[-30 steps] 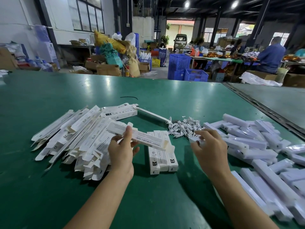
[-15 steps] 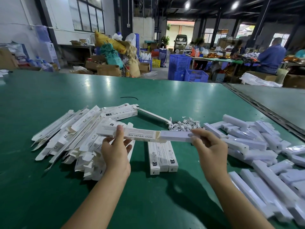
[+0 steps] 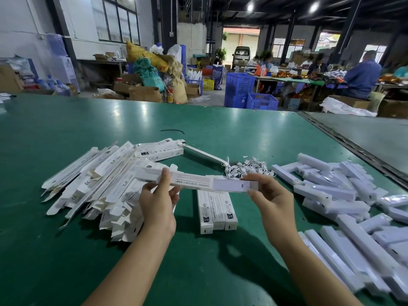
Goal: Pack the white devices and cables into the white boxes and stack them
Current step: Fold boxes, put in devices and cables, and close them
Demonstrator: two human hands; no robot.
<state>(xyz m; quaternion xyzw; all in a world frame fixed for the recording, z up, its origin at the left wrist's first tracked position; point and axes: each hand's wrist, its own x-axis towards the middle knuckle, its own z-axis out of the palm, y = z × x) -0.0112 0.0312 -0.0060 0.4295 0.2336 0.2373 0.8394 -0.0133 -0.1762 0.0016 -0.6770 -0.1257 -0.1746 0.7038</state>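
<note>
Right now the white box (image 3: pixel 176 181) is up off the green table (image 3: pixel 220 133), held level at the middle of the scene, with a white device (image 3: pixel 231 186) pushed part way into its open right-hand end; roughly a third of the device shows outside the carton. Whether a cable has gone in with it I cannot tell. Just below, at six o'clock from the held box, three packed boxes (image 3: pixel 217 212) lie side by side, touching, in a single layer, so by my reckoning the job is only at its beginning. At nine o'clock sprawls a big heap of flat unfilled cartons (image 3: pixel 95 186), at one o'clock a tangle of white cables (image 3: pixel 247 168), and from three round to five o'clock a jumbled pile of loose devices (image 3: pixel 331 195) waits its turn. Nothing is stacked yet that I can see, so almost all the packing and all the stacking is left. The left hand (image 3: pixel 157 208) comes up from below and grips the box near its left half, thumb pressed on the upper face and fingers curled behind. The right hand (image 3: pixel 273 206) pinches the exposed end of the device between thumb and fingertips, wrist bent slightly inward, placed, I'd judge, to slide it the rest of the way home. Both forearms reach in from six o'clock, well apart.
</note>
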